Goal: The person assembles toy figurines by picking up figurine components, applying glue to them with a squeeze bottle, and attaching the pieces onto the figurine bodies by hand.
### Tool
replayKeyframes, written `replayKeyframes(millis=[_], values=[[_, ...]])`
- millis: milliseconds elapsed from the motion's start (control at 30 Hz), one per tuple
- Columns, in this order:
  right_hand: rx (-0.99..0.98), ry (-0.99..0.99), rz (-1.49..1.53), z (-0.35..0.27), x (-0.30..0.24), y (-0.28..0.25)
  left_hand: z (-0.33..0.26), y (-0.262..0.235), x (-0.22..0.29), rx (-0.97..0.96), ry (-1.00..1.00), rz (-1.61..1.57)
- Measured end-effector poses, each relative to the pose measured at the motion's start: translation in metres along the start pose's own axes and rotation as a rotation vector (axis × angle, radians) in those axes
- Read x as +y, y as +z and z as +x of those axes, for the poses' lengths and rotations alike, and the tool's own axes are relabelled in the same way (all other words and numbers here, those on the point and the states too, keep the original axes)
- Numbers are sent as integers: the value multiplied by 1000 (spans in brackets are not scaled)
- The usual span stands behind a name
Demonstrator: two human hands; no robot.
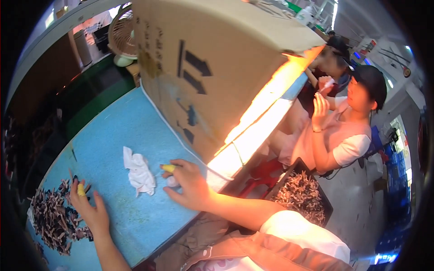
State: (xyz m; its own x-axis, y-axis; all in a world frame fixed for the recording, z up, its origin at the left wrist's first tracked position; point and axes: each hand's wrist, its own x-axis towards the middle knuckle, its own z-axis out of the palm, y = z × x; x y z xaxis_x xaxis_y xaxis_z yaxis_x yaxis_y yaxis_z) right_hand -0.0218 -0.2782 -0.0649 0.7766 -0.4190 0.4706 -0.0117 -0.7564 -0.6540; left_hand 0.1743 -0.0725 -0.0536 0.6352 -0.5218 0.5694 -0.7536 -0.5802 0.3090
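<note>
My left hand [92,212] is at the left of the blue tabletop [113,122], fingers spread, at the edge of a pile of small brown and black pieces [54,217]. A yellow cover wraps one of its fingers. Its fingertips meet the pile, and I see nothing gripped. Over the middle of the table, my right hand [192,185] has its thumb and fingers curled around a small pale thing [172,181], too blurred to name. One of its fingers also wears a yellow cover. Between the hands lies a crumpled white cloth [139,174].
A large cardboard box [194,81] stands at the back of the table, brightly lit along its right side. A dark bin [325,207] of similar small pieces is beside my right arm. A co-worker [334,131] sits at the right. A fan [123,34] stands at the far left.
</note>
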Motion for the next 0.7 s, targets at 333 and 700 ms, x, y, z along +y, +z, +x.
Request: replayKeyframes(millis=[333, 700], values=[[60, 14, 95, -8, 1, 4, -21, 12, -65, -109, -141, 437], [144, -35, 128, -6, 6, 9, -10, 9, -80, -184, -101, 509]])
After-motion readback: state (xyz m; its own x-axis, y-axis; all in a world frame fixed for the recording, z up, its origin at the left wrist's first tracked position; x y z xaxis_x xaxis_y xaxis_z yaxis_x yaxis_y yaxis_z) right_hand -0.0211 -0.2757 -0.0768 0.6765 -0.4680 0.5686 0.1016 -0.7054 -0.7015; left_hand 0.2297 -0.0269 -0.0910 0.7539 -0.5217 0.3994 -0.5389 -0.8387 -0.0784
